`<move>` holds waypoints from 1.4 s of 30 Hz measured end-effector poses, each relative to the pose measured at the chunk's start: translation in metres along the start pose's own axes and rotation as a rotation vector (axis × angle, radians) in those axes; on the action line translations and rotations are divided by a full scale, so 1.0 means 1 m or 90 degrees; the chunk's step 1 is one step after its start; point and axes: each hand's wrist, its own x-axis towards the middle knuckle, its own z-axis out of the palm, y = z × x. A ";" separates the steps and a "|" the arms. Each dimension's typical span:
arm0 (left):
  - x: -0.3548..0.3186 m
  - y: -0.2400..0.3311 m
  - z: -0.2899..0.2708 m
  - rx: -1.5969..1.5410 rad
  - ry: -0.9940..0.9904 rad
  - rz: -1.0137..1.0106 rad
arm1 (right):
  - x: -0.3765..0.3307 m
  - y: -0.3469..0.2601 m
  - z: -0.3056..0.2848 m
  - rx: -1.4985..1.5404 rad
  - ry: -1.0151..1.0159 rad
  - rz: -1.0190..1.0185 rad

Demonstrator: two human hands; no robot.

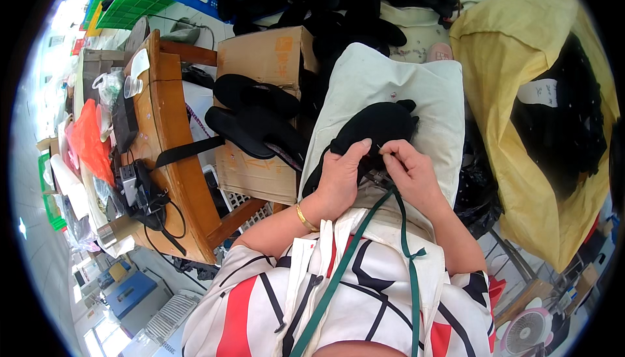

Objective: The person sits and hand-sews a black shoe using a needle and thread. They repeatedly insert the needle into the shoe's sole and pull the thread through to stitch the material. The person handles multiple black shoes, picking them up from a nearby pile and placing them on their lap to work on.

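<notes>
Left hand (341,178) holds black slipper (368,129), long axis rising rightward

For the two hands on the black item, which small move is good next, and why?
Perhaps draw the right hand slightly away while the left hand braces the black item: the left thumb presses on it, and the right fingertips are pinched together close to its edge. What they pinch is too small to tell.
</notes>
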 end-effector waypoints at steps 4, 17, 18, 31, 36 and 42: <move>0.002 -0.005 -0.003 -0.001 -0.019 0.035 | 0.000 -0.003 0.004 -0.012 0.004 0.011; -0.002 -0.019 -0.006 0.159 -0.110 0.098 | 0.010 -0.022 -0.007 -0.084 0.033 0.034; -0.002 -0.020 -0.003 0.173 -0.112 0.118 | 0.009 -0.021 -0.010 -0.179 0.062 -0.052; 0.019 0.054 0.039 0.950 -0.453 0.105 | -0.018 -0.001 -0.028 0.163 0.120 0.002; 0.045 0.045 0.044 1.095 -0.647 0.369 | -0.022 0.016 -0.035 0.556 0.138 0.110; 0.022 0.022 0.043 0.783 -0.324 0.553 | -0.045 0.048 -0.046 0.758 0.162 0.196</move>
